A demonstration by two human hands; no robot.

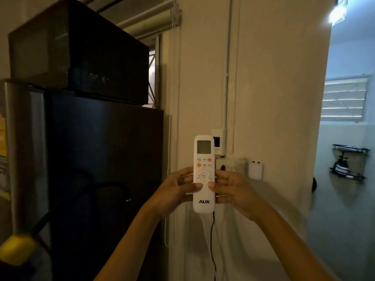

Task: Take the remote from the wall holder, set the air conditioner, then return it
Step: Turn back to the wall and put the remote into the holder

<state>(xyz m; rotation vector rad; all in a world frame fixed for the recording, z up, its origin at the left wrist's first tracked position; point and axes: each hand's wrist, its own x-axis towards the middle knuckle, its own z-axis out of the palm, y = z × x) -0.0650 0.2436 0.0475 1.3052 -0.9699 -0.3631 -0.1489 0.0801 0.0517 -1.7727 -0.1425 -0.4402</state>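
Observation:
A white AUX remote (203, 155) stands upright in front of the cream wall, its screen and buttons facing me. My left hand (178, 189) grips its left edge with the thumb resting on the lower front. My right hand (231, 189) grips the right edge, thumb also on the front just below the round button pad. A white empty wall holder (255, 169) is fixed to the wall to the right of the remote. The air conditioner is out of view.
A tall dark fridge (105, 179) with a black microwave (77, 53) on top stands close on the left. White switch boxes (220, 141) and a socket panel (229, 165) sit behind the remote. A thin black cable (212, 240) hangs below. A doorway (345, 159) opens at right.

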